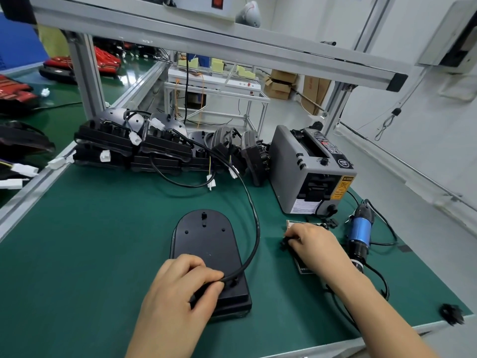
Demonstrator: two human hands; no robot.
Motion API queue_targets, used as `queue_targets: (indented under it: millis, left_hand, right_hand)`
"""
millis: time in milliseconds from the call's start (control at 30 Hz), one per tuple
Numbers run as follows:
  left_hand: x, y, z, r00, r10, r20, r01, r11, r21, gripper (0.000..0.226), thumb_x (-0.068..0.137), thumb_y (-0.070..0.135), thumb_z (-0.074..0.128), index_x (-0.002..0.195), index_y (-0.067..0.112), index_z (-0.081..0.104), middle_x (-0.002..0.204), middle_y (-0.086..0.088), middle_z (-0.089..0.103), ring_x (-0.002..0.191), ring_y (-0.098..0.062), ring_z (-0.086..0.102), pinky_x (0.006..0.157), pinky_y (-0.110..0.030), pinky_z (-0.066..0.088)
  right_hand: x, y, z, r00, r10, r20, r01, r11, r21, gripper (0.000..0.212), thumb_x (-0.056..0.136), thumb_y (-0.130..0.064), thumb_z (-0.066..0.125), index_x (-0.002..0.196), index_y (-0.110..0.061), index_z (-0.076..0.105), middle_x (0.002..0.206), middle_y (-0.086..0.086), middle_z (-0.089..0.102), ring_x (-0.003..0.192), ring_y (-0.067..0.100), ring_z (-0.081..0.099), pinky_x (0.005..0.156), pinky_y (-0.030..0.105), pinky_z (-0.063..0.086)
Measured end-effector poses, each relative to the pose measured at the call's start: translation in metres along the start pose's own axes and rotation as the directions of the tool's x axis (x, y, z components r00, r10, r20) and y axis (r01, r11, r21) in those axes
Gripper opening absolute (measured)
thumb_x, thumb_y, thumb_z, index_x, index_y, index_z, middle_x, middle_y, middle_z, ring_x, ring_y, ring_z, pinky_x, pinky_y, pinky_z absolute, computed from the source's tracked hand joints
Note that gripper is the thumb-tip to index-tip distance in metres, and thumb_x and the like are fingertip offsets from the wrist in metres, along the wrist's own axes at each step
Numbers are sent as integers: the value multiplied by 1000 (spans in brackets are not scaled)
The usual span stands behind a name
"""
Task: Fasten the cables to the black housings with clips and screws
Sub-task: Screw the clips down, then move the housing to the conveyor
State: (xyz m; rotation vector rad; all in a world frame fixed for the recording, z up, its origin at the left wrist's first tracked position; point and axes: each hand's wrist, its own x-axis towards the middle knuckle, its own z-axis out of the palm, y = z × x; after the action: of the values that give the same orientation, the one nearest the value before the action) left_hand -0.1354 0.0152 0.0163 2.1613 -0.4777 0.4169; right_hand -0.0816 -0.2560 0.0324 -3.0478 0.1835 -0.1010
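A: Where is the black housing [206, 244]?

B: It lies flat on the green table [90, 241], in the middle, near the person. Its round end points far away and its square end is close.

A: And the cable [254, 220]?

B: It is black. It starts at the near end of the housing, bends out to the right in a big curve, and runs far back toward the pile.

A: What is the left hand [180, 282] doing?

B: It rests on the near end of the housing. Its fingers and thumb are curled and pinch the cable there.

A: And the right hand [313, 245]?

B: It is off to the right, well apart from the left one. Its fingertips pinch a small black clip [284, 243] down on the table. A little packet [303, 267] lies under that hand.

A: What is next to it?

B: A blue screwdriver [358, 228] lies just to the right, with its own black cord. Behind the hand stands a grey machine [291, 161].

A: What is far back?

B: A pile of more black housings [134, 148] with cables and white plugs, left of the grey machine.
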Motion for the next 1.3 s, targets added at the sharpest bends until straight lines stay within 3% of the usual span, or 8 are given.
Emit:
queue_targets:
  millis: [233,400,467,533,600,667,833,1300]
  left_hand:
    - [0,1,-1,1000,-8,-1,8,1000,-16,7,72,33,65,75,37,70,84,22,52,88,2,47,66,-12,41]
    - [0,-1,0,1000,-15,-1,15,1000,-12,11,77,26,73,75,37,70,83,20,53,88,0,47,72,-11,38]
    - [1,0,-1,1000,-25,9,25,999,-20,6,76,30,69,75,37,70,85,20,53,88,0,47,72,-11,38]
    - [1,2,-2,999,-41,25,42,999,-34,7,72,36,64,74,37,70,88,20,54,88,0,47,69,-12,39]
    - [3,4,-4,996,-61,61,64,997,-44,14,73,48,58,74,40,69,90,20,54,91,-1,47,65,-13,39]
    - [9,6,-7,995,-58,84,62,997,-50,26,76,57,49,78,40,69,91,22,57,95,-1,48,71,-12,38]
    - [34,15,-6,999,-24,39,24,1000,2,11,84,23,68,91,30,72,85,24,60,91,1,48,80,-10,35]
    - [38,8,-11,988,-118,99,134,975,-176,13,79,22,69,73,33,67,85,24,62,90,-4,53,74,-12,37]
  right_hand:
    - [-13,6,-5,978,208,32,-207,978,-16,25,96,-25,45,117,-26,60,113,1,64,105,21,57,82,28,43]
    - [-25,0,-16,963,268,-17,-245,906,346,4,91,-19,55,93,-22,58,88,-4,68,80,15,62,76,31,50]
    - [-31,-11,-25,961,267,72,-244,694,677,8,89,-10,58,83,-16,60,76,2,69,61,9,63,63,27,54]
    - [-39,-26,-32,962,199,186,-251,379,891,12,89,-2,58,81,-9,62,72,7,70,53,7,61,51,20,51]
    - [-46,-43,-34,956,116,269,-285,158,946,11,90,-2,57,82,-7,63,71,7,70,53,8,61,49,18,50]
    - [-50,-59,-34,949,46,312,-314,60,948,10,90,-4,56,83,-7,63,70,7,71,53,9,61,49,18,50]
    - [-53,-93,-31,953,-50,298,-298,5,955,12,91,-5,54,83,-7,63,68,7,69,52,9,60,48,17,49]
    - [-68,-108,-29,951,-109,288,-290,1,957,11,85,4,59,89,-5,65,70,5,70,55,10,62,53,19,51]
